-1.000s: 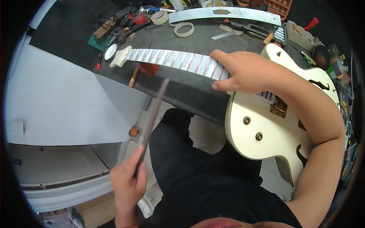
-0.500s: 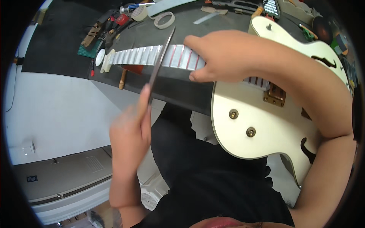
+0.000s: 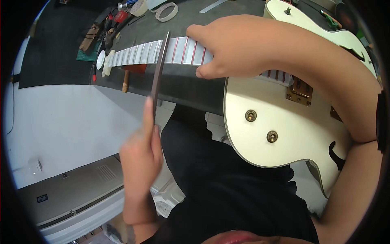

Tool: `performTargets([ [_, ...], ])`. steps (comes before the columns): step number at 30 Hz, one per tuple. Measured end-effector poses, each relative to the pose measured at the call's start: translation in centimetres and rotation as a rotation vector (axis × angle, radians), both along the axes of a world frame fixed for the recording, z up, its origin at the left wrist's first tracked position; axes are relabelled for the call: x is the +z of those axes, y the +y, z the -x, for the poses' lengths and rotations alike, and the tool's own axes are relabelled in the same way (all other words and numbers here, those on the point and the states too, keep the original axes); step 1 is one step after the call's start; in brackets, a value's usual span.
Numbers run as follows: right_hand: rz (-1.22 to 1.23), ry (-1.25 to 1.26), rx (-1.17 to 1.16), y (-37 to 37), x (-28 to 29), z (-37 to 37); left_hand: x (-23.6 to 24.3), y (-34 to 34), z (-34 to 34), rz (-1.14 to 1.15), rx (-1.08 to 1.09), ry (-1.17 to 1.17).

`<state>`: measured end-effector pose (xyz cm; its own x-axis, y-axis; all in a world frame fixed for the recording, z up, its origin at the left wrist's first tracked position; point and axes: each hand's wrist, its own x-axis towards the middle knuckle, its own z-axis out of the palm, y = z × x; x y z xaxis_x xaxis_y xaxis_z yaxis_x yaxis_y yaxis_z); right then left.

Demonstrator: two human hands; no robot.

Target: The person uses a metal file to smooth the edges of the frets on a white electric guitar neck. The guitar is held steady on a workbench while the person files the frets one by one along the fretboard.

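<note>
A cream-coloured hollow-body guitar (image 3: 252, 97) lies with its neck pointing left over the bench. Its fretboard (image 3: 138, 53) is covered in silvery tape between the frets; several frets near my right hand show red, those farther left look metallic. My left hand (image 3: 142, 148), slightly blurred, is closed around a long slim metal file (image 3: 159, 69), index finger stretched along it. The file lies across the neck, its tip just past the far edge. My right hand (image 3: 227, 46) reaches over the body and grips the neck from above, thumb and fingers on opposite edges.
A dark mat (image 3: 48, 44) covers the bench, with a tape roll (image 3: 166, 12), a steel strip (image 3: 212, 6) and several hand tools at the back left. Under the neck are a reddish-brown support (image 3: 136, 68) and a wooden handle (image 3: 125, 81). A white stool (image 3: 168, 199) stands below.
My left hand has drawn the file back toward me, so less of its tip reaches past the neck. My right hand keeps its grip. The whole view has shifted slightly.
</note>
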<state>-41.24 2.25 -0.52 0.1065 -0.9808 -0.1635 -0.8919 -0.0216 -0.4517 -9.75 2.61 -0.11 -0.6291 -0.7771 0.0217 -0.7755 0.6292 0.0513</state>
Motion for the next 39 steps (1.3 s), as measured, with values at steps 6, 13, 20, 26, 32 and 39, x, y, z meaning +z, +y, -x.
performTargets([
  [6,0.046,-0.025,0.055,0.0,0.8,-0.3,1.9,-7.4,8.3,-0.005,-0.056,0.058],
  [13,-0.011,0.008,0.005,-0.2,1.4,-0.2,0.0,1.3,-3.7,0.035,-0.096,0.061],
  [20,0.012,0.006,0.025,0.3,1.6,-0.5,1.9,-7.4,6.2,-0.042,-0.110,0.142],
  [26,0.034,0.002,0.008,0.4,0.8,0.0,-0.1,0.6,-1.8,-0.058,-0.057,0.140],
  [32,0.036,0.032,0.025,0.2,0.4,-0.2,0.9,-1.3,1.3,-0.091,0.001,0.096],
  [39,0.150,0.022,-0.019,0.4,-1.1,0.0,1.2,-5.7,5.8,-0.115,-0.010,0.113],
])
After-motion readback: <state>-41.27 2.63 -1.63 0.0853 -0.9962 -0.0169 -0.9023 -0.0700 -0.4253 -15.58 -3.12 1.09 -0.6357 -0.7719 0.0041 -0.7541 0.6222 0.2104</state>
